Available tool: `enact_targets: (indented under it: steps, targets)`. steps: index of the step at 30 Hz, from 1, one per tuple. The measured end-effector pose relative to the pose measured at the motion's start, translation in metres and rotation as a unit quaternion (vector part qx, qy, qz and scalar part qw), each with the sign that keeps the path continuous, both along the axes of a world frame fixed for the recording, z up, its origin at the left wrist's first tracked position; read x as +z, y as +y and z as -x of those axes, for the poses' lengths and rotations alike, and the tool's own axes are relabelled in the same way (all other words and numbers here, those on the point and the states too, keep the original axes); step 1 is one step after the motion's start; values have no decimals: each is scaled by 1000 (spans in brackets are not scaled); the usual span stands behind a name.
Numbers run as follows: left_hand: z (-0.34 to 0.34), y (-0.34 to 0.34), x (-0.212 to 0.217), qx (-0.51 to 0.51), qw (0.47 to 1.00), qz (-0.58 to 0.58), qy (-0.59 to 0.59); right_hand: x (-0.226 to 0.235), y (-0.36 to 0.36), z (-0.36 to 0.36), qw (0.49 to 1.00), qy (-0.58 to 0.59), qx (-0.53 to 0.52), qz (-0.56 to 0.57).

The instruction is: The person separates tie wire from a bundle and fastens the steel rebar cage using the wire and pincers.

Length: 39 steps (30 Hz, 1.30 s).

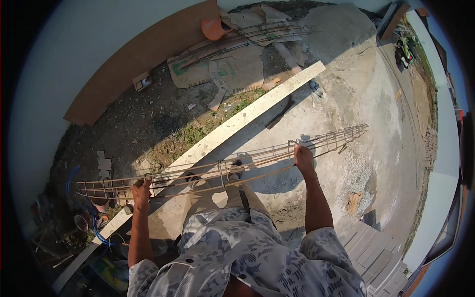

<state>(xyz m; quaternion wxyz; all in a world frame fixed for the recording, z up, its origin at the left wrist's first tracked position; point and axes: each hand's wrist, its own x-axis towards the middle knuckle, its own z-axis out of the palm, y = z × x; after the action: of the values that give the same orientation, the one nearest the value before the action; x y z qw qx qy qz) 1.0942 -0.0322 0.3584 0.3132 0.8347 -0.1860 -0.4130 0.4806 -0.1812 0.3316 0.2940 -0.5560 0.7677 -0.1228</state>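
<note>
A long rebar cage (222, 174), thin rusty rods joined by square wire stirrups, stretches across in front of my body at about waist height. Toward its left end my left hand (142, 192) is closed around the rods. My right hand (303, 158) grips it right of the middle, next to a stirrup. The far right end of the cage narrows away from me. Below it show my trousers and shoes, with its shadow on the concrete. Whether the cage touches anything underneath at its ends I cannot tell.
A long pale beam (247, 115) lies diagonally across the ground. Beyond it are flattened paper sacks (237, 67), more rebar (277, 32), an orange bucket-like container (213, 29) and a brown board (138, 57) against the wall. Grey blocks (368, 257) are stacked at lower right; a blue hose (94, 218) lies left.
</note>
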Motion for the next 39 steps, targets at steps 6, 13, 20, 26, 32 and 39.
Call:
enact_targets:
  steps: [6, 13, 20, 26, 32, 39]
  targets:
    - [57, -37, -4, -10, 997, -11, 70, -6, -36, 55, 997, 27, -23, -63]
    - [108, -69, -11, -47, 996, -10, 74, -25, -78, 118, 993, 72, 29, 86]
    - [183, -95, -15, -33, 999, 0, 32, -39, -118, 203, 967, -244, -53, 52]
    - [277, -141, 17, -53, 998, -24, -6, -25, -155, 284, 985, -161, -2, 59]
    - [354, -165, 10, -90, 995, -24, 28, -43, -185, 383, 995, -78, 13, 59]
    - [398, -174, -7, -127, 991, -10, 44, -39, -191, 418, 992, -115, -9, 53]
